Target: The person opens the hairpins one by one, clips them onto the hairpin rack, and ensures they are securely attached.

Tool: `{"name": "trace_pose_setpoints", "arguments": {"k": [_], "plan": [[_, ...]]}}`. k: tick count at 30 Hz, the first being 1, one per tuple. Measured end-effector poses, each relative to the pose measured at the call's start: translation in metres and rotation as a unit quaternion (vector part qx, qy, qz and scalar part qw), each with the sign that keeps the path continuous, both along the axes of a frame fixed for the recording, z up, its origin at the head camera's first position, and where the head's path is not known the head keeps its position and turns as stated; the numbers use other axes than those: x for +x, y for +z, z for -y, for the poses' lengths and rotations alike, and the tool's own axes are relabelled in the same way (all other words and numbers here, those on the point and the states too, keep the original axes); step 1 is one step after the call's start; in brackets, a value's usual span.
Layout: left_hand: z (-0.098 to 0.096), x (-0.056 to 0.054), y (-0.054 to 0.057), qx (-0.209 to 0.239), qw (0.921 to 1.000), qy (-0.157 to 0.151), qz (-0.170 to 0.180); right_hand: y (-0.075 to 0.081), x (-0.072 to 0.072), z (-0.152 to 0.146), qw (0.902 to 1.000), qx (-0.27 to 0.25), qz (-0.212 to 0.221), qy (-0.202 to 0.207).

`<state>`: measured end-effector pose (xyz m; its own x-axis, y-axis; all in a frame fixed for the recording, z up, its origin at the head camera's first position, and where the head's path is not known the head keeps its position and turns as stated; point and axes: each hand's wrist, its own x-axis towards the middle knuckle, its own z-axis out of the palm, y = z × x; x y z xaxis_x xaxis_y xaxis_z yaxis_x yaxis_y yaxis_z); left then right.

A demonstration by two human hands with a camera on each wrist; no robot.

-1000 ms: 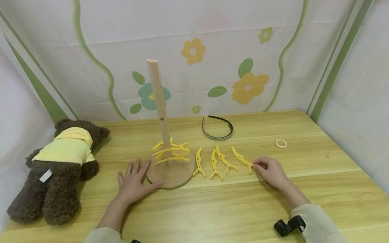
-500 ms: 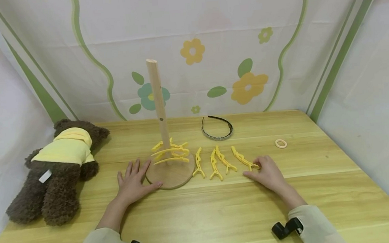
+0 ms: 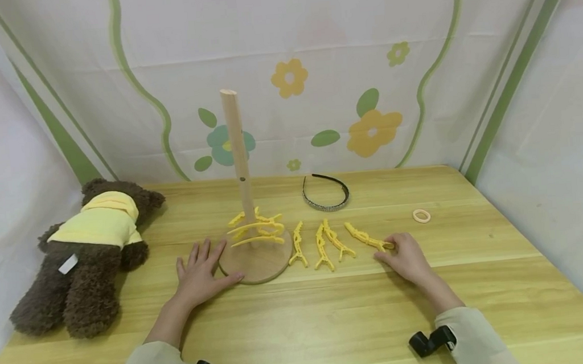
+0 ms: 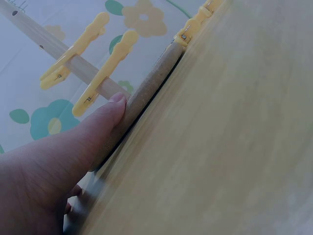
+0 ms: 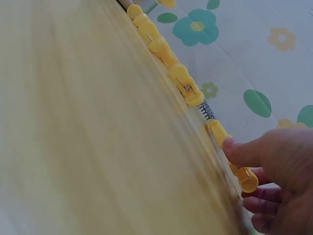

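Observation:
My left hand rests at the left side of a wooden stand, its fingers spread and its thumb on the edge of the round base. The upright post rises from that base, with yellow hair clips clipped low around it. At the right, my right hand pinches the forked end of a yellow alligator hair clip between thumb and fingers. This clip lies on the table, also seen in the right wrist view. Several similar hair clips lie between it and the stand.
A black headband with a glittery band lies behind the loose clips. Farther right is a small pale ring. A brown teddy bear in a yellow top lies at the left of the wooden table. A flowered curtain hangs behind.
My right thumb and fingers have moved from the clip's tip to around its forked end. The clip has turned and shifted slightly to the right. My left hand stays on the stand.

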<state>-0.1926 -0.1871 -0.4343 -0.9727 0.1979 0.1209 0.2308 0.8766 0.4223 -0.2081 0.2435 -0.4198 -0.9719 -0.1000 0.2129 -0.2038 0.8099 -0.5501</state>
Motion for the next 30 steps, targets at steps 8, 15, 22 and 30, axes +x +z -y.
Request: {"name": "trace_pose_setpoints", "arguments": {"k": [8,15,22,30], "plan": [[0.001,-0.001,-0.003,0.002,1.0,0.0,-0.001,0.023,0.0,-0.006,0.9982,-0.016,0.052,0.024],[0.001,-0.001,-0.004,0.006,1.0,-0.002,-0.004,0.034,-0.008,-0.006,0.9968,-0.007,0.009,0.079],[0.001,-0.001,-0.004,0.006,1.0,0.0,-0.003,0.048,-0.015,0.003,0.993,-0.004,-0.017,0.117],[0.001,0.0,-0.003,0.007,1.0,-0.001,-0.002,0.066,-0.024,0.032,0.9886,-0.013,-0.046,0.143]]}}
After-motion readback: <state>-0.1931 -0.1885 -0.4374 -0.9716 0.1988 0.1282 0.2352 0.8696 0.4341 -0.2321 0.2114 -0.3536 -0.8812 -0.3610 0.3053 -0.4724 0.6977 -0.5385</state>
